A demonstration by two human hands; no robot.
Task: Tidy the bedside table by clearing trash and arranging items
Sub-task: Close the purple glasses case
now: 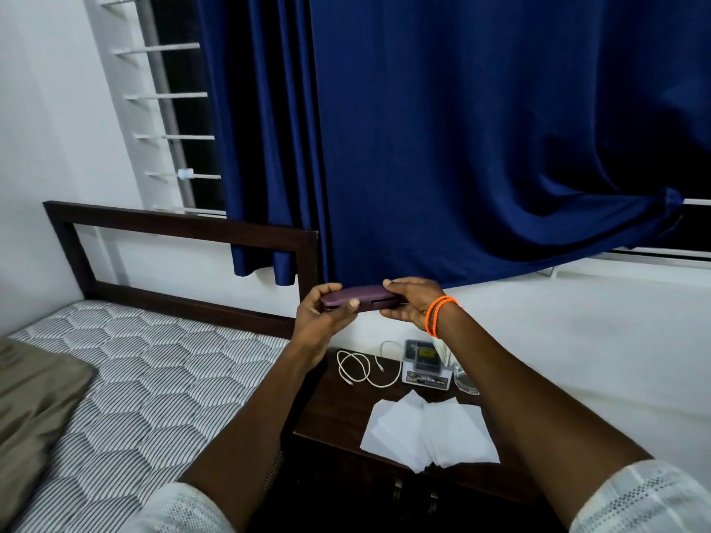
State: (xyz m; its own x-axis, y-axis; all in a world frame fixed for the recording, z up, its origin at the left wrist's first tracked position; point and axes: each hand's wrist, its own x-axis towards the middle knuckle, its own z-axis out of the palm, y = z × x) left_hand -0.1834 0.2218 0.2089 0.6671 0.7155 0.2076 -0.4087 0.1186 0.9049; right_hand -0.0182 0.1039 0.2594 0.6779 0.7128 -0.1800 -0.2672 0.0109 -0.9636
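Both hands, left hand and right hand, are gripping a purple case, possibly for glasses; next it needs setting neatly on the bedside table.

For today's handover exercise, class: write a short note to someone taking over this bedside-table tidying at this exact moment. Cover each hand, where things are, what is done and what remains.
Left hand and right hand each hold one end of the closed purple oblong case, lifted above the dark wooden bedside table.
On the table: loose white charging cable at the back, small clear plastic box beside it, a clear glass partly hidden by the right arm, white paper sheets spread at the front.
Done: case picked up.
Left: set the case down neatly, coil the cable, clear or stack the papers.
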